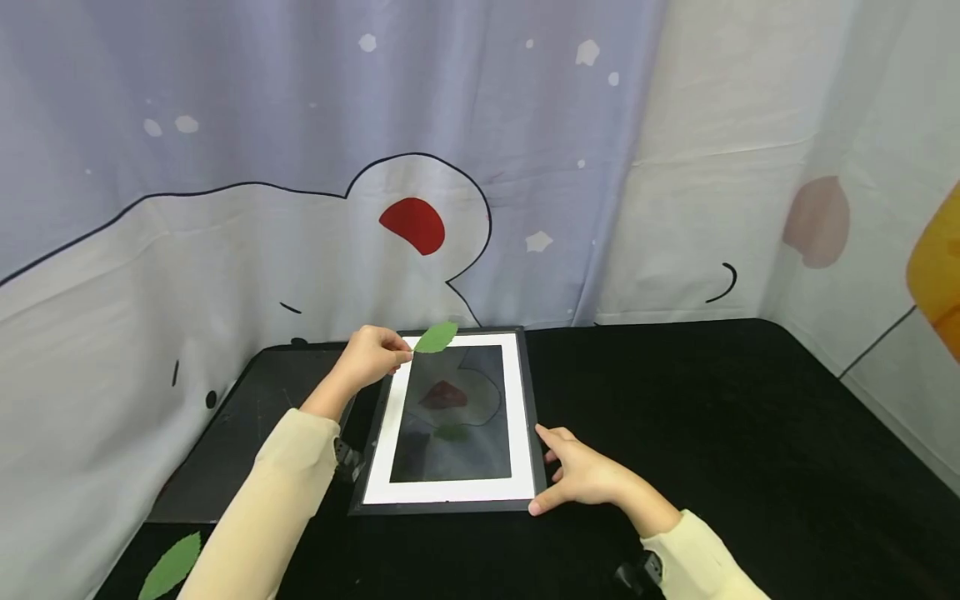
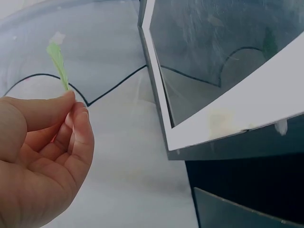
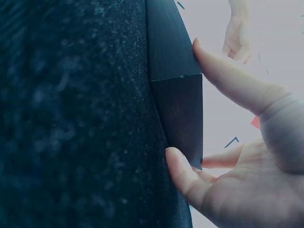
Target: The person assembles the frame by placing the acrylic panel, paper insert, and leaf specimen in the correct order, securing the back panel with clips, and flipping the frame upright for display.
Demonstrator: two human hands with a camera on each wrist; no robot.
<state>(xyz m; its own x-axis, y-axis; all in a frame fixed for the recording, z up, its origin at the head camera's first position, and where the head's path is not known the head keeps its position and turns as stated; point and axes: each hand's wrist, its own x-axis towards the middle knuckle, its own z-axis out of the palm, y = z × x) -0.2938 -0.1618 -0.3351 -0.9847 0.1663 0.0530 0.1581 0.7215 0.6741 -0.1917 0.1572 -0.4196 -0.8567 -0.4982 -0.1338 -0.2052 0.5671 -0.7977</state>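
Observation:
My left hand [image 1: 372,360] pinches a green leaf [image 1: 437,337] by its stem end, between thumb and forefinger. The leaf hangs over the top left part of a picture frame [image 1: 450,505], and its reflection shows in the glass. In the left wrist view the leaf [image 2: 58,61] stands up, nearly edge-on, from the fingertips. Dark-edged, with a white mat [image 1: 519,417] round its glass, the frame lies on the black cloth. My right hand [image 1: 581,471] grips its lower right corner, thumb at the corner and fingers along the right side, as the right wrist view also shows.
A second green leaf [image 1: 171,567] lies at the lower left, near my left sleeve. Left of the frame a dark flat panel [image 1: 240,442] lies on the black table cloth [image 1: 712,417]. A printed curtain [image 1: 315,250] hangs behind the table and along its sides.

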